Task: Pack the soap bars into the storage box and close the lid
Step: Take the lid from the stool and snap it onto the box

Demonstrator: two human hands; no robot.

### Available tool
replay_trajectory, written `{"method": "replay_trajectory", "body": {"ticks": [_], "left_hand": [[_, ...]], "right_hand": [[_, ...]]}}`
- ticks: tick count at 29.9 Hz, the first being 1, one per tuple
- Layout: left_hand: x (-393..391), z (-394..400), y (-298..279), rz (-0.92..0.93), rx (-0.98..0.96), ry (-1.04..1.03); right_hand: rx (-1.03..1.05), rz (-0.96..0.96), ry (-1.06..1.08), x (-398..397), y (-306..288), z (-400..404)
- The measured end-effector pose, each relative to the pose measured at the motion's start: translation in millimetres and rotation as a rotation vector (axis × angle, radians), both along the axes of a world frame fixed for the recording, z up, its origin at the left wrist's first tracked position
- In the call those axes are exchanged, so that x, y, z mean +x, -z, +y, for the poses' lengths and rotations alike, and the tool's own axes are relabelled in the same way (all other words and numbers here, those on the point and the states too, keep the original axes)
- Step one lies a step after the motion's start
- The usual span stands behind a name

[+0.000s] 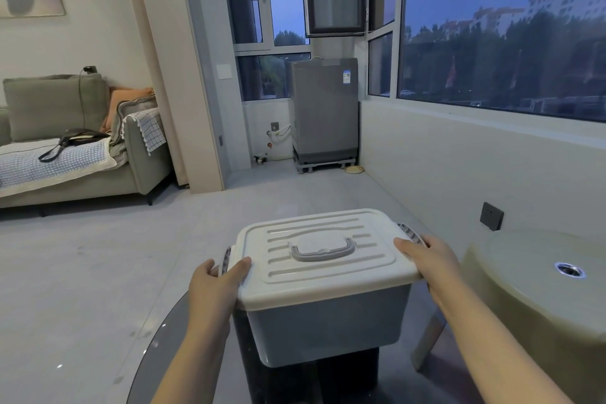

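Observation:
A grey storage box [323, 321] with a cream lid [324, 259] on top stands in front of me, over a dark round glass table [183, 348]. The lid has a grey carry handle [323, 251] lying flat in its middle. My left hand [213, 285] grips the lid's left edge beside the left side latch [226, 261]. My right hand [429, 259] grips the lid's right edge at the right side latch [410, 233]. No soap bars are visible; the box's inside is hidden by the lid.
A round yellowish table [537, 289] with a metal grommet stands at the right, under a wall with a dark socket [491, 216]. A sofa [65, 147] is at the far left, a grey washing machine [323, 111] at the back by the windows.

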State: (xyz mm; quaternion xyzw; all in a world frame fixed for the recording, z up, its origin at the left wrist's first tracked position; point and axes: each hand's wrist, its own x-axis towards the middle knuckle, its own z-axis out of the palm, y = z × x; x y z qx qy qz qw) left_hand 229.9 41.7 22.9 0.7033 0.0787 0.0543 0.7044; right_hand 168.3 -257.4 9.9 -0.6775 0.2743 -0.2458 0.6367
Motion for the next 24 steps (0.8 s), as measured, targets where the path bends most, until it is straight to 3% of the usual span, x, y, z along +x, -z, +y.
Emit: {"method": "replay_trajectory", "body": {"ticks": [7,12,18,24], "left_hand": [[-2.4,-1.6,1.1,-0.052,-0.008,0.079],[-2.2,-5.9,3.3,-0.058,-0.041,0.092],[4.6,1.7,6.8,-0.073,-0.087,-0.01],[29.8,14.6,7.0,-0.103,0.015,-0.037]], "right_hand": [[-0.038,0.007,-0.082,-7.5,-2.1,1.1],[0.08,-0.003,-0.135,-8.0,2.0,2.8],[0.115,-0.078,-0.148,-4.9,8.0,16.1],[0.033,-0.062,-0.153,14.2,6.4,34.7]]}}
